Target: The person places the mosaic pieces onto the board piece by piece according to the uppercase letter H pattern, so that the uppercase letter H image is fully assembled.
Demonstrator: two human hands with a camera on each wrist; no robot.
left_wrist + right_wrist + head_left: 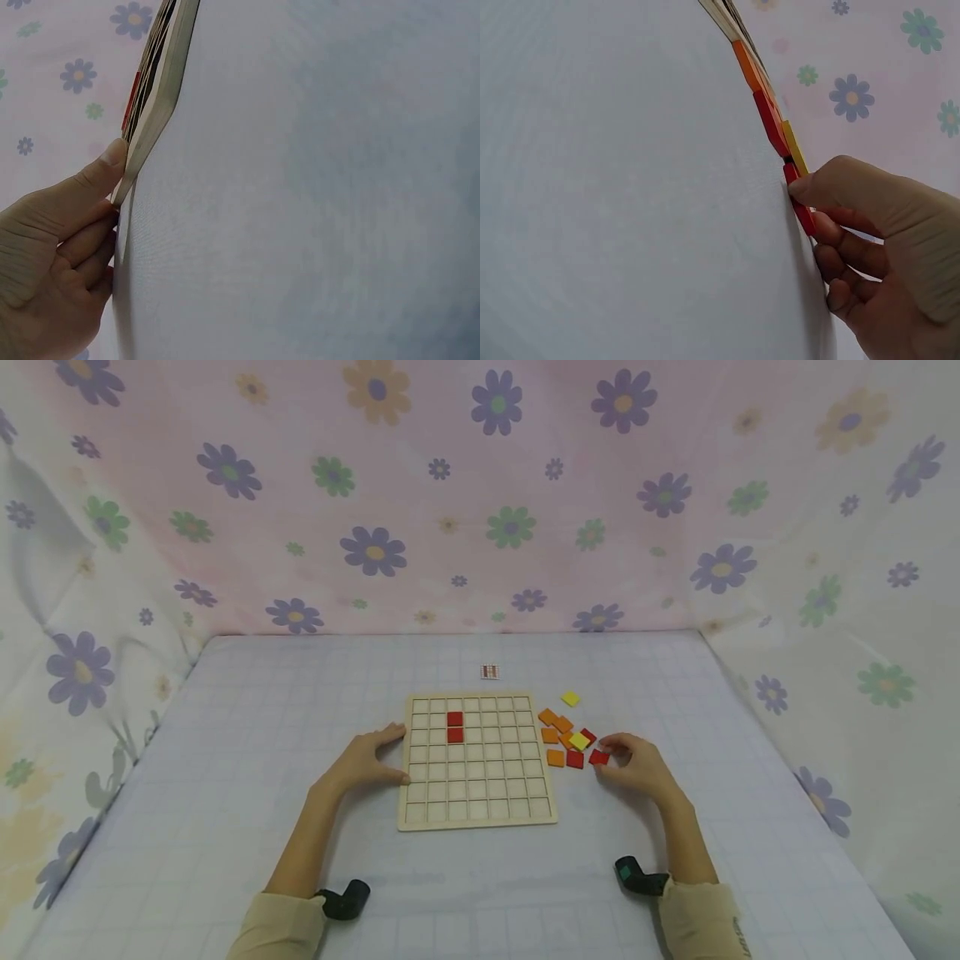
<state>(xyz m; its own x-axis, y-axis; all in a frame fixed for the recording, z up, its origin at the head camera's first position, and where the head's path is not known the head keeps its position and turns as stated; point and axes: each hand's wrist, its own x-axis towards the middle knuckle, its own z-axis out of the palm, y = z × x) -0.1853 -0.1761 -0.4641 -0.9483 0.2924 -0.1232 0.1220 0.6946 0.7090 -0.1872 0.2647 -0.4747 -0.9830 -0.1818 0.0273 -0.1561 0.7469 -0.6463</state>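
Note:
A square wooden grid board (477,827) lies flat, two red tiles (455,735) set one below the other in its upper left part. At the board's left edge rests my left hand (362,764), thumb and fingers spread apart along the rim; in the left wrist view its thumb touches the rim near a corner. My right hand (636,766) pinches a loose red square tile (599,758) between thumb and fingers, right of the board. In the right wrist view that red tile (798,199) stays low against the table, and the hand partly covers it.
Between the board and my right hand lie several orange tiles (556,758), another red tile (575,761) and a yellow tile (579,742) on top of others. A second yellow tile (570,699) lies farther back. Behind the board is a small printed card (490,672).

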